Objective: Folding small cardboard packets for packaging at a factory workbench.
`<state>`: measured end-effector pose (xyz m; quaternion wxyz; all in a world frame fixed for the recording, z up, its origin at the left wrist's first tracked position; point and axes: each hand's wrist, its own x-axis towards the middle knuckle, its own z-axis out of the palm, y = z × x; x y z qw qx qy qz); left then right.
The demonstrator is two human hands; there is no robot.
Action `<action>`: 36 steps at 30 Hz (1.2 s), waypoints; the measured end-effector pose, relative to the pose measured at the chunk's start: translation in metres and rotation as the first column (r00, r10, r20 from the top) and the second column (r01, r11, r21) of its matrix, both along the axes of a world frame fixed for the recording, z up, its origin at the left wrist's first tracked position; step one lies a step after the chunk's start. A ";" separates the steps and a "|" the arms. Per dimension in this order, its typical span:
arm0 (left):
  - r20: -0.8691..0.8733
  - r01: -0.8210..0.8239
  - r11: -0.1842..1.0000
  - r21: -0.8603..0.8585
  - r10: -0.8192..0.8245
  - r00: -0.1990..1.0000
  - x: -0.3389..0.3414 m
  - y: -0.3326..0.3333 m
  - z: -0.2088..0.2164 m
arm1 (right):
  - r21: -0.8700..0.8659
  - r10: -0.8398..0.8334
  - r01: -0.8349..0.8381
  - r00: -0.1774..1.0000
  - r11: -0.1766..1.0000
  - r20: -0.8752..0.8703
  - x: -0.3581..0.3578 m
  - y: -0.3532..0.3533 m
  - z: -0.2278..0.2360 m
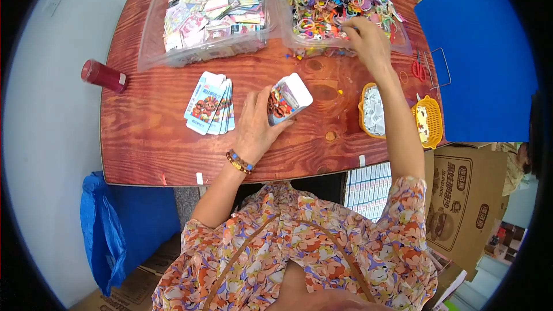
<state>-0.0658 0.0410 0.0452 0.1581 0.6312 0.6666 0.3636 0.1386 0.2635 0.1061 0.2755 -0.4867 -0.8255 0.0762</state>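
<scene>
My left hand [256,122] is closed around a small printed carton [284,102] with cartoon figures, held a little tilted over the middle of the table. A white end or flap of the carton points up and to the right. My right hand [368,42] reaches to the near edge of a clear plastic bin of colourful small trinkets [331,0]. Its thumb and fingers are drawn together; whatever they pinch is too small to make out. Left of my left hand lies a fanned stack of flat, unfolded cartons [210,103] with similar print.
A second clear bin [216,46] full of small packets stands at the back left. A dark red bottle [104,76] lies at the left edge. To the right are a yellow basket of white pieces [374,112], another yellow basket [435,122] and red-handled scissors [419,70].
</scene>
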 end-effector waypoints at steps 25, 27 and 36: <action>-0.011 -0.001 0.995 0.098 0.002 1.000 0.002 0.052 -0.005 | -0.570 0.144 -0.666 0.702 0.480 -0.698 -0.009 -0.005 0.049; -0.008 0.022 0.997 0.068 -0.022 1.000 0.005 0.051 -0.005 | -0.608 0.134 -0.661 0.718 0.440 -0.684 -0.013 -0.023 0.045; -0.039 0.003 0.999 0.044 -0.001 0.999 0.005 0.046 -0.007 | -0.575 0.236 -0.519 0.836 0.632 -0.495 -0.017 -0.044 0.024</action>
